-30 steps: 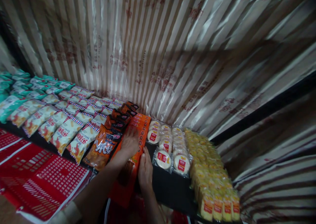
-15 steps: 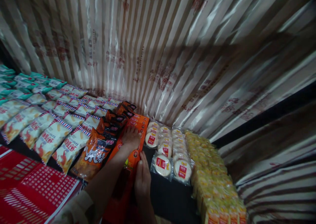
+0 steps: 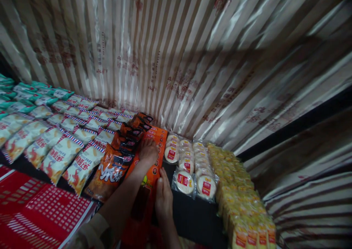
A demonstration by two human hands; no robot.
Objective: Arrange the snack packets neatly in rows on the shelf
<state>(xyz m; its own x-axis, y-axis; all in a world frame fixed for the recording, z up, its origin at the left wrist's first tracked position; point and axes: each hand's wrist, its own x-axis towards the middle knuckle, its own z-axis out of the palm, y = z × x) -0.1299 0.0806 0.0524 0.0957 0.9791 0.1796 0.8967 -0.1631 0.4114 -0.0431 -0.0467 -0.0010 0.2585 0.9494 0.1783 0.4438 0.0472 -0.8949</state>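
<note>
My left hand (image 3: 149,153) rests on a row of orange snack packets (image 3: 156,132), its fingers stretched over their tops. Along the right side of the same row, my right hand (image 3: 164,196) stands on edge with straight fingers, its palm facing the packets. Part of the orange packaging is hidden under my left forearm. Just left of the row lie brown-and-orange snack bags (image 3: 108,174), overlapping from front to back. To the right are clear-wrapped round white crackers (image 3: 184,182) with red labels, in columns.
White snack bags (image 3: 62,155) with striped edges fill the left, with green bags (image 3: 26,91) beyond. A red perforated basket (image 3: 52,208) sits at the lower left. Yellow-wrapped packs (image 3: 231,183) line the right side. A striped curtain (image 3: 154,58) hangs behind the dark display surface (image 3: 192,216).
The view has shifted slightly, so the goods appear a little further right. My left hand stays on the orange packets and my right hand remains beside them.
</note>
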